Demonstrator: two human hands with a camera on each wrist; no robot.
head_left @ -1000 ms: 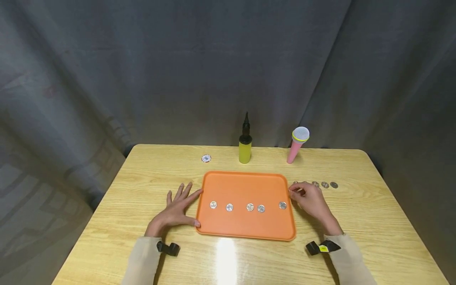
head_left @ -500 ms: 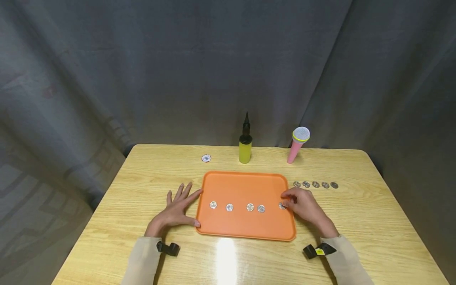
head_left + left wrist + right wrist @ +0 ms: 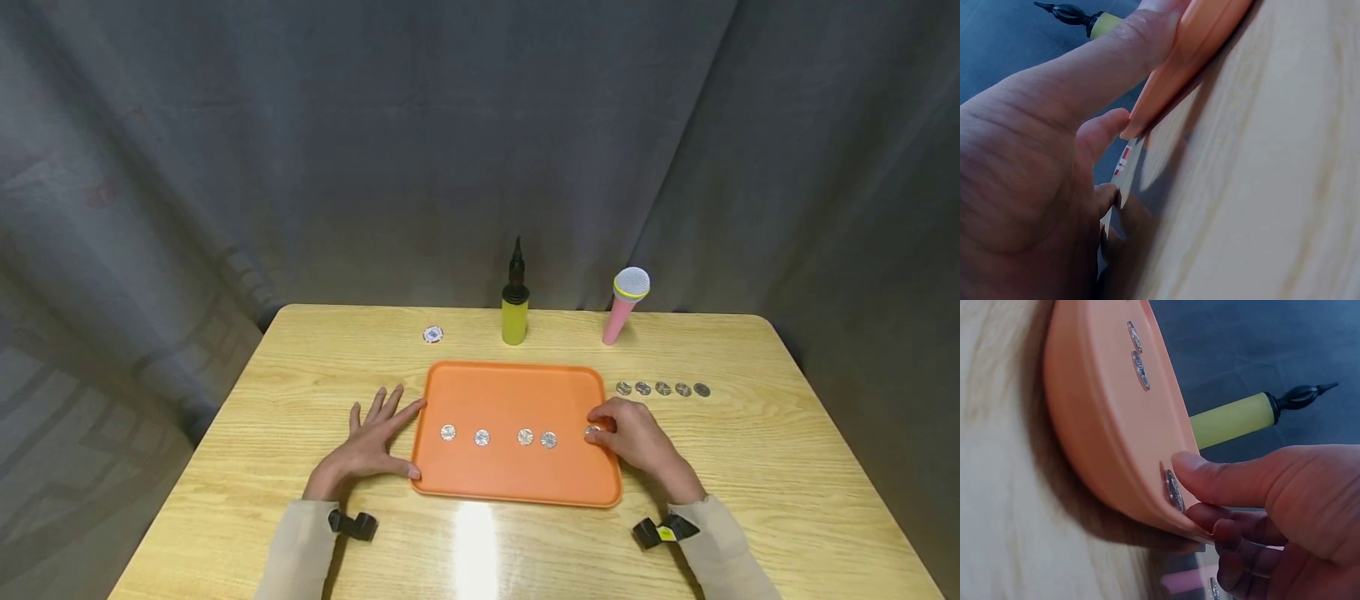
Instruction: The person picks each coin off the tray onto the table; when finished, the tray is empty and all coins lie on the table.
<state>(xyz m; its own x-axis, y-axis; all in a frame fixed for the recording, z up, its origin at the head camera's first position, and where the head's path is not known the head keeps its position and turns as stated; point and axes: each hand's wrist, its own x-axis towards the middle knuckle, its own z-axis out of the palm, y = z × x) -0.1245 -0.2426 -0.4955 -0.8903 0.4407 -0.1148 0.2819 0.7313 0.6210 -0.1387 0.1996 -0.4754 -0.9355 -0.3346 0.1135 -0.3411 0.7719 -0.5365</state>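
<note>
Spread fingers of my left hand rest against the left side of an orange tray, thumb tip at its front left corner and index fingertip further back. My right hand reaches over the tray's right rim. Its thumb and index finger pinch a silver coin by its edges, low over the tray floor; in the head view the thumb covers part of that coin. More silver coins lie in a loose row across the tray: one far left, another coin, and a close pair of coins.
Right of the tray, several darker coins form a neat row on the wooden table. Behind the tray stand a yellow hand pump with a black nozzle and a pink toy microphone. A poker chip lies back left.
My right hand has moved left from the tray's right rim to the rightmost coin on the tray, its fingers now around it. My left hand has stayed put.
</note>
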